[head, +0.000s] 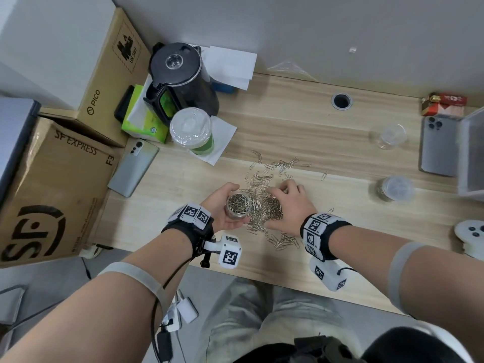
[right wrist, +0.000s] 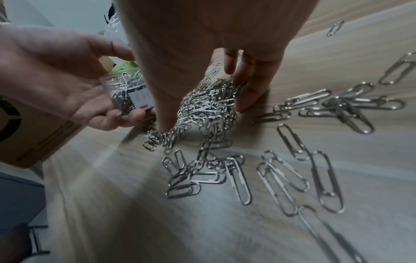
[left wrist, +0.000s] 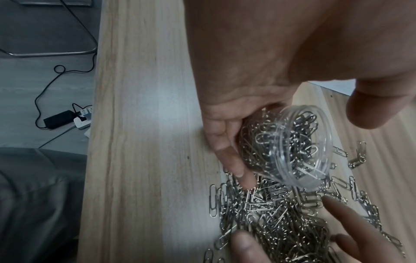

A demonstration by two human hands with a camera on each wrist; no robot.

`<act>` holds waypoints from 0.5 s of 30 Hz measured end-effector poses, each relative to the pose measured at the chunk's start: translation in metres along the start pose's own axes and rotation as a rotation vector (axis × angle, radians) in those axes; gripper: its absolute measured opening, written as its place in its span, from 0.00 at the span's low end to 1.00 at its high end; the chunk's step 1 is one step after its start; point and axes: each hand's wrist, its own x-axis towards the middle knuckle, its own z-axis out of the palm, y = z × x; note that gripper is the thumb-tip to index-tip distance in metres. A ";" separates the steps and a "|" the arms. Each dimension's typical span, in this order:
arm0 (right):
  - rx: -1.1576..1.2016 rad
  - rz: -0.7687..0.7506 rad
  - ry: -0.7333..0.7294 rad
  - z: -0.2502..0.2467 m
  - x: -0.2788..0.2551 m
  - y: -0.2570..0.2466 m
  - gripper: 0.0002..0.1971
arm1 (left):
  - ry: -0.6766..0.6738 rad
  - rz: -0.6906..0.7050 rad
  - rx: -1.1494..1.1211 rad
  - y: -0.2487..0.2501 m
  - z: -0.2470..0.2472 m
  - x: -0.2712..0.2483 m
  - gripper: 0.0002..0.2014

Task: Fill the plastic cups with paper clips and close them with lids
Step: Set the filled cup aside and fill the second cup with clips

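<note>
My left hand (head: 235,206) grips a small clear plastic cup (head: 239,203) that is nearly full of silver paper clips and has no lid; it is held tilted just above the table, at the left edge of the clip pile (head: 264,195). In the left wrist view the cup (left wrist: 290,147) leans with its mouth toward the pile. My right hand (head: 272,208) is pressed down on the pile, with thumb and curled fingers closed round a heap of clips (right wrist: 209,106). A lidded cup full of clips (head: 395,189) and an empty clear cup (head: 389,136) stand at the right.
A black kettle (head: 180,77), a lidded green drink (head: 191,132) on a napkin, a tissue pack and a phone (head: 133,166) crowd the left. Cardboard boxes (head: 52,192) border that side. Another phone (head: 438,145) and a white controller (head: 470,237) lie at the right.
</note>
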 end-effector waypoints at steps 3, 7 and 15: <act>-0.085 0.026 -0.046 0.001 0.003 -0.010 0.59 | 0.005 0.007 -0.009 -0.002 -0.001 0.002 0.21; -0.158 0.020 -0.044 0.010 0.009 -0.022 0.56 | -0.002 0.003 -0.023 -0.005 -0.001 0.006 0.20; -0.015 -0.013 0.007 0.015 0.019 -0.022 0.32 | -0.090 -0.021 -0.043 -0.005 0.009 0.011 0.22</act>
